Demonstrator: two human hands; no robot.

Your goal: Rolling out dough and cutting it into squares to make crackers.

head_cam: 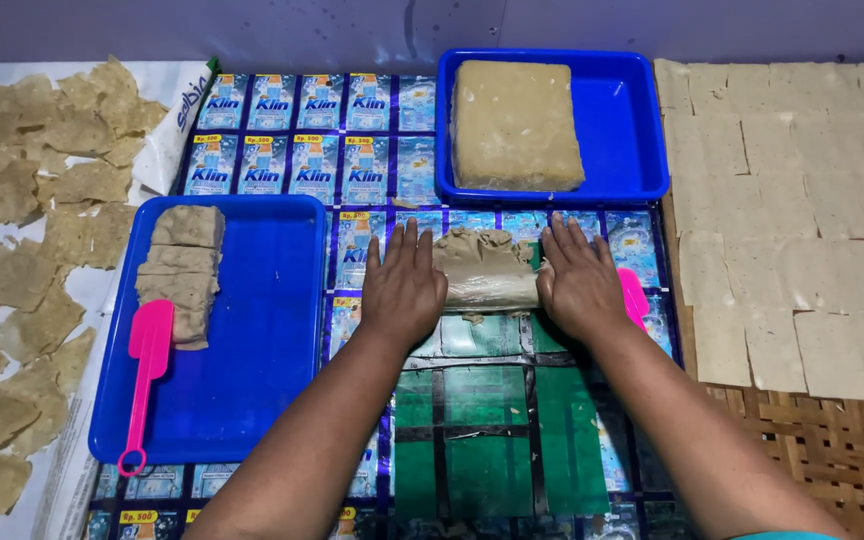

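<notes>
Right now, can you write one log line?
left hand: flat on roller | right hand: flat on roller | dough: under roller

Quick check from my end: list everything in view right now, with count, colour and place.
Dough roll: one, beige, centre of the mat, between both hands.
Dough block: one, tan, in the far tray.
Far tray: one, blue, top centre.
Near tray: one, blue, left of centre.
Cut dough slices: a short stack, count unclear, grey-beige, left part of near tray.
Pink scraper: one, on the near tray's left edge.
Second pink tool: one, mostly hidden beside the right hand.
Sachet-print mat: one, blue and green, under the work.
Thin ragged pieces: many, tan, far left.
Flat square sheets: many, pale, right, on a woven mat.
Left hand: flat, at the roll's left end.
Right hand: flat, at its right end.
</notes>
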